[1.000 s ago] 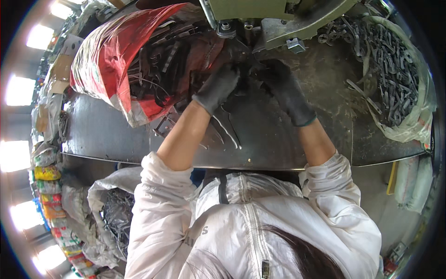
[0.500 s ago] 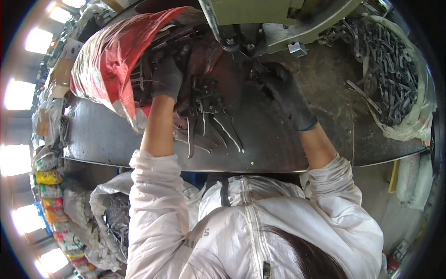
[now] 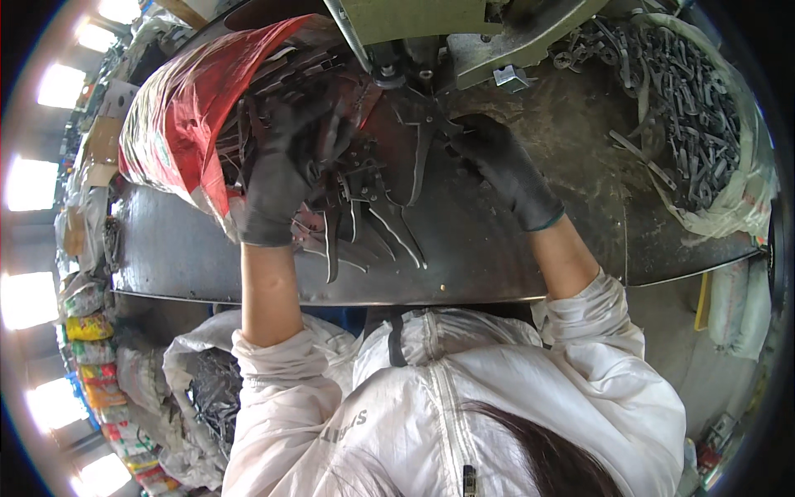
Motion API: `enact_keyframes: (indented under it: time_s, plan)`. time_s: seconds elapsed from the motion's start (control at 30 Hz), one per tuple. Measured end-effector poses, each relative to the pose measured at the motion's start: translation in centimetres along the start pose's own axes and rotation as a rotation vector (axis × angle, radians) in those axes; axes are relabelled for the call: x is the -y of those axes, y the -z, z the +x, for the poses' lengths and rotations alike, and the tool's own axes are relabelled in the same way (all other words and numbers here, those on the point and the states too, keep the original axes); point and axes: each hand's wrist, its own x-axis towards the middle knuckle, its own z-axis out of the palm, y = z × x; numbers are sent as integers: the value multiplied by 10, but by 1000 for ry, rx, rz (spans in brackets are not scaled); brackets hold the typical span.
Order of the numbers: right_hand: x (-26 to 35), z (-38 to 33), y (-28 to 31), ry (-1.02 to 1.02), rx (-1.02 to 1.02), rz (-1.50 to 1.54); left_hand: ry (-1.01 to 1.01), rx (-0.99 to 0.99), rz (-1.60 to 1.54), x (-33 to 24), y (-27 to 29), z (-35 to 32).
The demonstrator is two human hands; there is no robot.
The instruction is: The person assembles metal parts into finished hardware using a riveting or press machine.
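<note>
My right hand [image 3: 505,166], in a dark glove, is closed on the end of a dark metal plier-like piece [image 3: 421,153] under the machine head [image 3: 406,70]. One curved handle of that piece points back toward me. My left hand [image 3: 277,195], also gloved, is by the mouth of a red and white sack [image 3: 182,132] full of dark metal pieces [image 3: 290,70]. Motion smears its fingers, and whether they grip a piece does not show. Between my hands lies a small heap of plier-like pieces [image 3: 360,186] with curved, bright-edged handles.
An open pale sack [image 3: 749,186] of small metal parts [image 3: 704,124] lies at the right of the dark metal table [image 3: 489,257]. A loose strip [image 3: 642,157] lies beside it. Below the table's left front edge stands another sack [image 3: 178,352] with dark contents.
My left hand has drawn back toward me at the sack's mouth. The plier-like piece now shows plainly under the machine head. My right hand has shifted slightly left.
</note>
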Motion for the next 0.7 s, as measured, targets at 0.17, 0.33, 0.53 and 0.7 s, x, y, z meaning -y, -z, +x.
enact_keyframes:
  time_s: [0.17, 0.33, 0.53, 0.7]
  plan:
    - [4, 0, -6, -165, 44, 85, 174, 9, 332, 4, 10, -12]
    - [-5, -4, -19, -13, -24, 165, 233, 324, 564, 11, 0, -17]
    - [-1, 5, -13, 276, -35, -275, 329, 366, 568, 26, -82, 0]
    - [-73, 143, 81, 879, -299, -1223, 163, 310, 781, 102, -59, 28]
